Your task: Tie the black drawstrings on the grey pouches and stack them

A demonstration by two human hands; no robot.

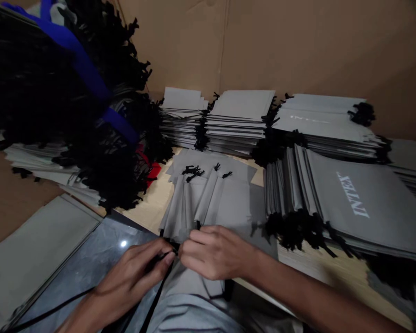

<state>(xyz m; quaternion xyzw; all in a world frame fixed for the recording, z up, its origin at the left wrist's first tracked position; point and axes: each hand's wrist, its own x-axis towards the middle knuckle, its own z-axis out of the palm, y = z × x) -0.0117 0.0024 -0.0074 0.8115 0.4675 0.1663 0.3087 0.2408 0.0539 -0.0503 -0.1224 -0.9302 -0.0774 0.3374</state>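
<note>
My left hand (135, 270) is closed in a pinch, thumb against fingers, on a black cord (69, 297) that trails away to the lower left. Right beside it, my right hand (215, 252) is curled shut at the edge of a grey fabric drawstring bag (190, 280) over my lap; its fingertips are hidden. Just beyond both hands, several grey drawstring bags (210, 199) lie overlapping, with knotted black cord ends (193, 172) at their far side.
Stacks of grey bags (241, 104) line the brown cardboard wall (284, 46). A pile printed INTEX (377, 199) stands at the right. A large black-corded bundle with a blue strap (86, 69) rises at the left. Flat grey sheets (38, 240) lie lower left.
</note>
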